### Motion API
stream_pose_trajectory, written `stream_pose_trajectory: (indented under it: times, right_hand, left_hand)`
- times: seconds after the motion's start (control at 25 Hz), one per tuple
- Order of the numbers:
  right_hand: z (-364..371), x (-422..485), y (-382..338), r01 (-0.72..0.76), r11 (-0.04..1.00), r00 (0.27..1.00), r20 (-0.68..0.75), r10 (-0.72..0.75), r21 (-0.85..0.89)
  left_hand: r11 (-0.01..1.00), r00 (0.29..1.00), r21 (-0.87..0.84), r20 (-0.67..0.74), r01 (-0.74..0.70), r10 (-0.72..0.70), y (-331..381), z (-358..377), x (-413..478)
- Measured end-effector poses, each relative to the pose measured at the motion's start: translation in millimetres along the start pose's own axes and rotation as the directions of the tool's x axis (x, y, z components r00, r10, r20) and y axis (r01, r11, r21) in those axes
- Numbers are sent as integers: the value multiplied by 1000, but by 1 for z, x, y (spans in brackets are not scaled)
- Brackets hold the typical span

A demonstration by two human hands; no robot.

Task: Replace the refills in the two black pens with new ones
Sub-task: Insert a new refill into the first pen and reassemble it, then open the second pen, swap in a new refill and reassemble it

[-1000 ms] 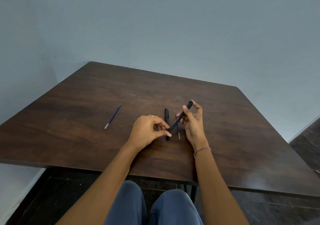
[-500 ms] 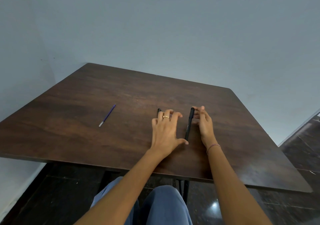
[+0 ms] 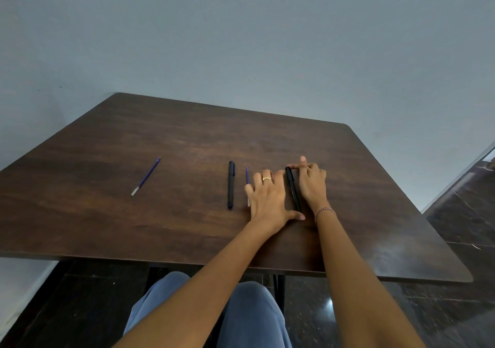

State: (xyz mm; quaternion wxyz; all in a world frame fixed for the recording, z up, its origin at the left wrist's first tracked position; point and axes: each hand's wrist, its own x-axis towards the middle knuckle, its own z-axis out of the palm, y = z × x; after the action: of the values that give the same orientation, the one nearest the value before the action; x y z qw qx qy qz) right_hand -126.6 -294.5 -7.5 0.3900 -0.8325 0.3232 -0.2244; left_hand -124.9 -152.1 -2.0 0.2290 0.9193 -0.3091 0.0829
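Two black pens are down on the dark wooden tabletop (image 3: 187,138). The first black pen (image 3: 231,184) lies by itself around the middle of the frame, pointing away from the person, with nothing touching it. The second black pen (image 3: 292,189) is a bit right of centre, flat on the wood in the gap between the two hands.

The left hand (image 3: 267,200) is spread out palm down on the tabletop with its fingers straight, not gripping anything. Its thumb sticks out to the right, and the tip touches the near end of the second black pen. There's a gold ring (image 3: 266,178) on one finger.

The right hand (image 3: 312,184) rests on the other side of that pen. One bent finger reaches over to the pen's far end and another pokes upward. The thumb is hidden, so I honestly can't tell if it's pinching the pen or just touching it. That wrist has a thin bracelet (image 3: 325,210).

As for refills, one blue refill (image 3: 146,176) lies well off toward the left of the frame, angled. Another refill (image 3: 247,177) sits between the first black pen and the left hand, right up against the little-finger side.

Blue trousers (image 3: 241,310) show at the bottom, under the tabletop edge.
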Motion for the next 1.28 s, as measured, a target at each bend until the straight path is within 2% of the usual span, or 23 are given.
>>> stream_pose_trajectory:
  times: [0.12,0.24,0.56,0.96,1.16,1.28]
  right_hand:
    - [3,5,-2,-45,996,999,-3,45,-82]
    - [3,5,-2,4,992,1000,-11,-5,-125]
    - [5,7,-1,34,985,999,-18,-38,-170]
    - [3,7,3,51,990,997,-49,-58,-130]
    - [1,5,2,48,995,996,-67,-54,-86]
    - [-3,0,-2,99,995,988,-119,-101,-22]
  left_hand:
    - [1000,997,28,82,10,-12,1,-1,7]
    - [999,989,53,144,-14,7,2,1,10]
    - [1000,990,-3,139,-17,18,4,3,8]
    - [997,981,-71,191,-12,25,6,-6,9]
    - [994,994,-106,108,-1,13,-7,-17,7]
    - [985,998,-165,43,41,-34,-27,-31,11]
